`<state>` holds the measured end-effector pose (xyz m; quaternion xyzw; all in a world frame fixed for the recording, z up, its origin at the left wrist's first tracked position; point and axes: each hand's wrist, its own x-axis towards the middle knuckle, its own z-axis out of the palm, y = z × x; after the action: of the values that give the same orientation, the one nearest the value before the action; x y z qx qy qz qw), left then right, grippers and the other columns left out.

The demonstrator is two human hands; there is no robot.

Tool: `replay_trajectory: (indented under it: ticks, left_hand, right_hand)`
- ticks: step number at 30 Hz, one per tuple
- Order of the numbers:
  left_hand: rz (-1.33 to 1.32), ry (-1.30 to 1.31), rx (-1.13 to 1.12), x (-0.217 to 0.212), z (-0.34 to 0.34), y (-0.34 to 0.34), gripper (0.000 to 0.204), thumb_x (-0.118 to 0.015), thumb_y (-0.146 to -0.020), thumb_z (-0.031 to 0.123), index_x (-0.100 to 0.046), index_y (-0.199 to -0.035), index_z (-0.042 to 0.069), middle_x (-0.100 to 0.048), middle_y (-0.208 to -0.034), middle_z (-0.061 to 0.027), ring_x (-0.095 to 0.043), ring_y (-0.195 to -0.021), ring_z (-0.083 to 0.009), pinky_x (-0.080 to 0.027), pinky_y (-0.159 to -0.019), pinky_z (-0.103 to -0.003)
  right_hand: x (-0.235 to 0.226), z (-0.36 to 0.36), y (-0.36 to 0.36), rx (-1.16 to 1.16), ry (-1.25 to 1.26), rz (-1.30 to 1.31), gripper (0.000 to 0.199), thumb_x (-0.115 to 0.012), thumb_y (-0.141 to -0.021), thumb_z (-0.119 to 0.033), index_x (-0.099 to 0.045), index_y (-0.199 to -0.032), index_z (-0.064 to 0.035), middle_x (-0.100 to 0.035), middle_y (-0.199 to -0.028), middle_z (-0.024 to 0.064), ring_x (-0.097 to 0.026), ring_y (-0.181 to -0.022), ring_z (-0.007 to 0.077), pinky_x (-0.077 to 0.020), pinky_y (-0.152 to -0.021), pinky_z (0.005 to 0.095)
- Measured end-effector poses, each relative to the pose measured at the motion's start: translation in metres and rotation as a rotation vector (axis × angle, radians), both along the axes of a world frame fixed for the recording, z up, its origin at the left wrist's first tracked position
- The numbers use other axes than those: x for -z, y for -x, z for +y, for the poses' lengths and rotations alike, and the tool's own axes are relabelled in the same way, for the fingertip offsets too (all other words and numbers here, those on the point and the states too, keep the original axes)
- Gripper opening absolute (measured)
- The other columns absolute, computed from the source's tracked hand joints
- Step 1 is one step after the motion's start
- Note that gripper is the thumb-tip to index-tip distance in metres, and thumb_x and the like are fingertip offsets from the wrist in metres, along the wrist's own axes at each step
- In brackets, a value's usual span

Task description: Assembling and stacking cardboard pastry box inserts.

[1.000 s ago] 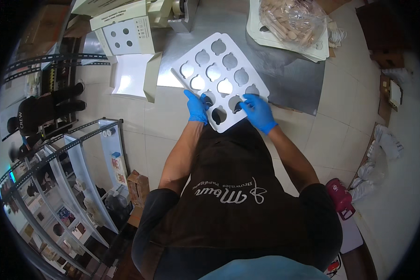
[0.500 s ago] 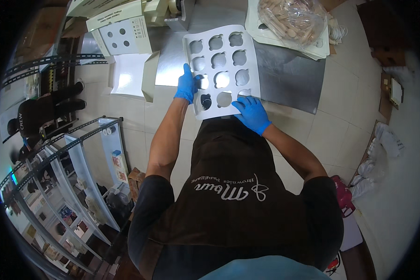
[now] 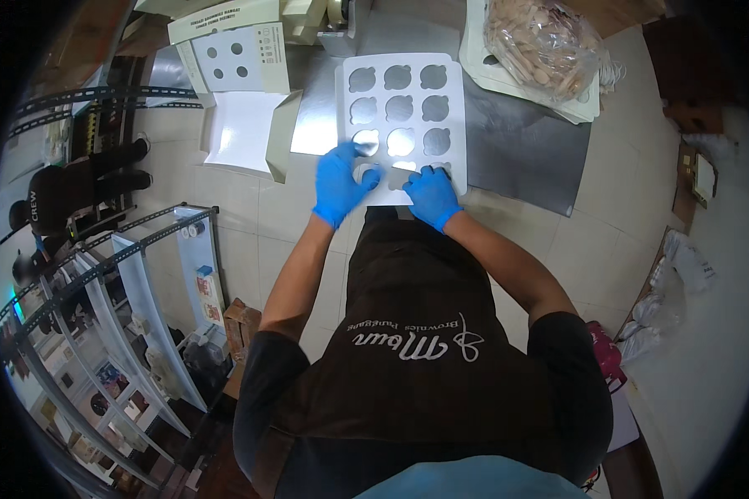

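A white cardboard insert (image 3: 418,121) with rows of round notched cutouts lies flat on the metal table in front of me, its near edge close to my apron. My left hand (image 3: 339,185), in a blue glove, is over its near left corner, thumb and fingers apart and slightly blurred. My right hand (image 3: 431,197), also blue-gloved, has bent fingers gripping the near edge, right of the middle. Both hands cover part of the nearest row of cutouts.
An opened pale box (image 3: 240,125) with holes in its lid stands to the left. At the back right, a clear bag of wooden spoons (image 3: 545,46) rests on stacked pale cardboard (image 3: 483,79). A metal shelving rack (image 3: 141,291) is at left, with a person (image 3: 66,195) beyond it.
The insert has straightened and now lies flatter. My left hand has left its left side and come nearer to me; my right hand has shifted left along the near edge.
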<state>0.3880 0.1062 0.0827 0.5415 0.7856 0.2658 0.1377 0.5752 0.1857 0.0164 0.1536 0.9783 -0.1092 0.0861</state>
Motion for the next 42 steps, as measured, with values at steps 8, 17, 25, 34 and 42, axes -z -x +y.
replay_trajectory:
  ticks: [8, 17, 25, 34, 42]
  left_hand:
    - [0.109, 0.204, 0.480, 0.071, -0.062, -0.007, 0.034, -0.070, -0.072, 0.020, -0.059, -0.103, 0.009, -0.052, -0.121, -0.0135, -0.057, -0.095, -0.0306, -0.047, -0.079, -0.039]
    - [0.075, -0.016, 0.420, 0.086, -0.071, -0.014, 0.033, -0.068, -0.075, 0.015, -0.059, -0.107, 0.010, -0.054, -0.118, -0.0149, -0.055, -0.097, -0.0317, -0.044, -0.083, -0.040]
    - [0.241, -0.096, 0.442, 0.082, -0.070, -0.019, 0.040, -0.068, -0.067, 0.009, -0.058, -0.106, 0.011, -0.056, -0.092, -0.0081, -0.054, -0.085, -0.0276, -0.042, -0.078, -0.039]
    - [0.312, 0.111, 0.520, 0.079, -0.068, -0.022, 0.022, -0.055, -0.075, 0.007, -0.059, -0.096, 0.007, -0.057, -0.087, -0.0092, -0.056, -0.085, -0.0252, -0.044, -0.075, -0.036]
    - [0.282, 0.360, 0.536, 0.068, -0.037, -0.018, 0.014, -0.059, -0.070, 0.006, -0.059, -0.084, 0.007, -0.057, -0.083, -0.0126, -0.057, -0.081, -0.0287, -0.043, -0.070, -0.038]
  right_hand:
    - [0.027, -0.025, 0.004, 0.193, 0.105, 0.380, 0.013, -0.058, -0.073, -0.012, -0.063, -0.085, -0.0137, -0.053, -0.087, 0.0042, -0.053, -0.088, 0.0266, -0.0401, -0.078, 0.0414]
    - [0.024, -0.019, -0.033, 0.147, 0.165, 0.506, 0.017, -0.066, -0.071, -0.016, -0.060, -0.086, -0.0127, -0.052, -0.086, 0.0055, -0.055, -0.088, 0.0256, -0.0388, -0.093, 0.0408]
    - [0.020, -0.016, -0.034, 0.143, 0.137, 0.563, 0.014, -0.064, -0.071, -0.014, -0.059, -0.084, -0.0110, -0.053, -0.081, 0.0060, -0.055, -0.085, 0.0259, -0.0433, -0.087, 0.0385]
    - [0.003, -0.010, -0.026, 0.058, 0.153, 0.232, 0.003, -0.055, -0.074, -0.009, -0.058, -0.075, -0.0093, -0.057, -0.075, 0.0084, -0.058, -0.075, 0.0269, -0.0464, -0.072, 0.0399]
    - [-0.009, 0.016, -0.006, 0.041, 0.362, 0.149, 0.007, -0.055, -0.073, -0.009, -0.061, -0.073, -0.0074, -0.061, -0.077, 0.0139, -0.061, -0.072, 0.0332, -0.0495, -0.063, 0.0438]
